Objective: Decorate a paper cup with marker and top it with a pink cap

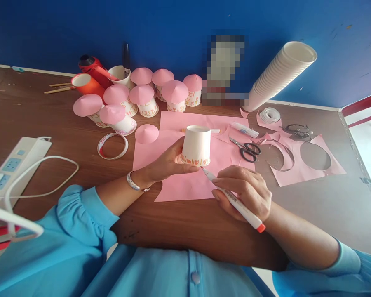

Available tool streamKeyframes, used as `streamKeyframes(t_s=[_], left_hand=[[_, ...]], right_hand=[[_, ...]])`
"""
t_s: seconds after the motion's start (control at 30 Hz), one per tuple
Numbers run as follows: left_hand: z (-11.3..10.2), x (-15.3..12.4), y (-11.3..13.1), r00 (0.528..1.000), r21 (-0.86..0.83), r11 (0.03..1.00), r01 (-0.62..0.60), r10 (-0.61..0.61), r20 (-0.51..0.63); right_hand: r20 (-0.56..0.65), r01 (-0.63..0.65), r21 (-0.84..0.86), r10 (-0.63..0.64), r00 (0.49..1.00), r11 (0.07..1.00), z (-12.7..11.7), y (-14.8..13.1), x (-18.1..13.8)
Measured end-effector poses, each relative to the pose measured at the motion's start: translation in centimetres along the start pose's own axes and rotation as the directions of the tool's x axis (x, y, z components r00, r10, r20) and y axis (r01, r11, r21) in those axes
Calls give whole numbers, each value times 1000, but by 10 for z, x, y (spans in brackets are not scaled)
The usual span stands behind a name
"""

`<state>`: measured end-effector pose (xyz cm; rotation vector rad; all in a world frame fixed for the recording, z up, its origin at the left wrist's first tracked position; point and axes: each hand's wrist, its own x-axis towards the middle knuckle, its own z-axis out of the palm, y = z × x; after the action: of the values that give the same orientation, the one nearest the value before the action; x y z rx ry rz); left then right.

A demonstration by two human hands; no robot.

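Paper cup (196,145): white, upside down, with a band of small orange drawings round its rim. It stands on the pink paper sheet (185,181) at the middle of the brown surface (43,119).

Left hand (167,165): closed on the cup from its left side, thumb along the lower edge, fingers behind.

Right hand (245,192): closed round a marker (235,202), white barrel with an orange end cap. The tip points up-left and meets the cup's lower right rim. The hand itself lies below and to the right of the cup, just beside it.

Other items:
- Scissors (247,149), black handles, on the pink sheet to the right of the cup.
- Glue stick (245,129), lying above the scissors.
- Pink cone (146,133), loose, to the left of the cup.
- Finished cups with pink cone tops (142,97), clustered at the back.
- Stack of white cups (278,76), lying tilted against the blue wall.
- Cut pink sheet with round holes (309,161), far right.
- Tape ring (112,146), left of the pink cone.
- Power strip (15,161), at the left edge.
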<state>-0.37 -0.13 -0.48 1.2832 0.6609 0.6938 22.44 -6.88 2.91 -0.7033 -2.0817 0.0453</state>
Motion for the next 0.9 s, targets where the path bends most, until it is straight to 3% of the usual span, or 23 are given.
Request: streamKeyframes(t_s=[0.9], left_hand=[[2,2,4,1000,37,999,-20,19,18]], right_hand=[[26,6,-41,-5,1000,999,3,3,-1]])
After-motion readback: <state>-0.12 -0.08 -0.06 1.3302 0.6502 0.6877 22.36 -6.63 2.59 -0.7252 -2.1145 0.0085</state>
